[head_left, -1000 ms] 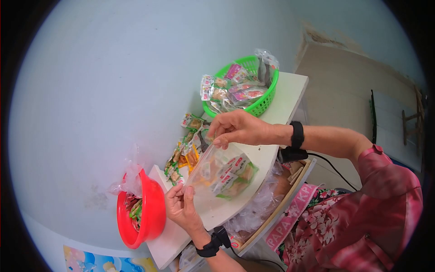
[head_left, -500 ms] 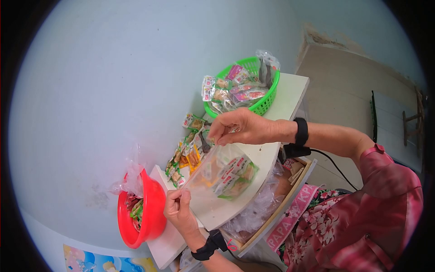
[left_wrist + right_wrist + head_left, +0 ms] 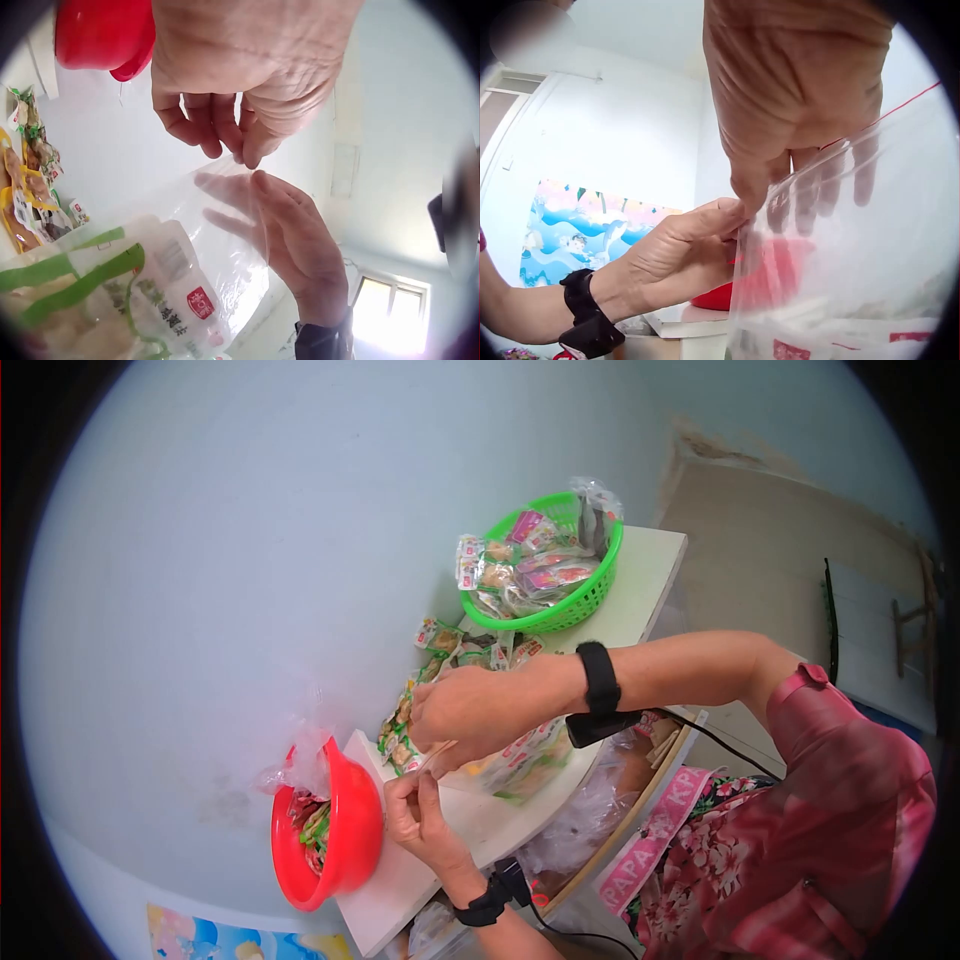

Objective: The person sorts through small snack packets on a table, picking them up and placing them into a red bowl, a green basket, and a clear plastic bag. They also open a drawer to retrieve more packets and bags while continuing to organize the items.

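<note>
A clear plastic bag [image 3: 530,760] holds green-and-white snack packets [image 3: 97,285], which show through its film. In the head view my left hand [image 3: 428,820] is below my right hand [image 3: 480,705], the two nearly meeting at the bag's edge. Fingertips of my left hand [image 3: 255,67] pinch that edge in the left wrist view. Seen from the right wrist, my right hand [image 3: 795,82] grips the rim of the bag [image 3: 885,247] between thumb and fingers, the fingers behind the film and the thumb close to the left fingertips.
A green basket [image 3: 560,618] of packets stands at the table's far end, and loose packets [image 3: 398,745] lie along the wall side. Beside the near end is a red basin [image 3: 355,830] with packets and plastic. An open drawer [image 3: 590,850] holds clear bags.
My right hand has moved down and left along the bag's edge to beside my left hand, which has shifted slightly right. The bag's edge was stretched between them before.
</note>
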A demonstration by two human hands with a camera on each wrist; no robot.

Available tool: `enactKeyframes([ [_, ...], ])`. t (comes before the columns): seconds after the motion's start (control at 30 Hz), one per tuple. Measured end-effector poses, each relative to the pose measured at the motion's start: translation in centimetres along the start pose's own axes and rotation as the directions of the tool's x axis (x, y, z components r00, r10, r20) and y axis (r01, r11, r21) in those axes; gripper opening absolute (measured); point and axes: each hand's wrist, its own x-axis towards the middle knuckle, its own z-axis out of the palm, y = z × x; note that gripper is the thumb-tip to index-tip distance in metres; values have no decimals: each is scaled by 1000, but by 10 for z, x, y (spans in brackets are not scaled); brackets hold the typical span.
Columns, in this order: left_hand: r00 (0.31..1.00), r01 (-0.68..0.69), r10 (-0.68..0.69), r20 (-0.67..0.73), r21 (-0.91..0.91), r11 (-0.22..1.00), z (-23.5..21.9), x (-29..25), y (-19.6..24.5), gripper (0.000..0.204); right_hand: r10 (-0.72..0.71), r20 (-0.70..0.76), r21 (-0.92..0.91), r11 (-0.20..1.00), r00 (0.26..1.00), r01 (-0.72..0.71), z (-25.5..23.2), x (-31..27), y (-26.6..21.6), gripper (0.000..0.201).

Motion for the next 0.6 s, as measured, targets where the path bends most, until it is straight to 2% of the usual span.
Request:
enactKeyframes([
  [0.03,1000,7,-7,-15,14,1000,0,-1,0,7,33,86,-32,999,996,-30,1,5,-3,31],
  [0.13,997,30,-28,-70,24,999,1,-5,0,10,139,120,21,990,983,-143,2,5,1,23],
  [0.33,984,41,-50,-171,-60,997,5,-8,-9,11,197,28,102,975,980,-199,-30,-36,26,19],
  [0.43,980,42,-56,-191,-80,996,3,-9,-13,10,323,2,254,915,946,-313,-42,-61,35,18],
  [0.47,980,38,-55,-190,-91,995,4,-10,-13,10,316,-26,367,886,948,-285,-36,-68,46,17],
  [0.6,983,54,-74,-170,-118,992,7,-15,-20,10,322,-111,545,811,940,-213,-20,-83,48,16],
])
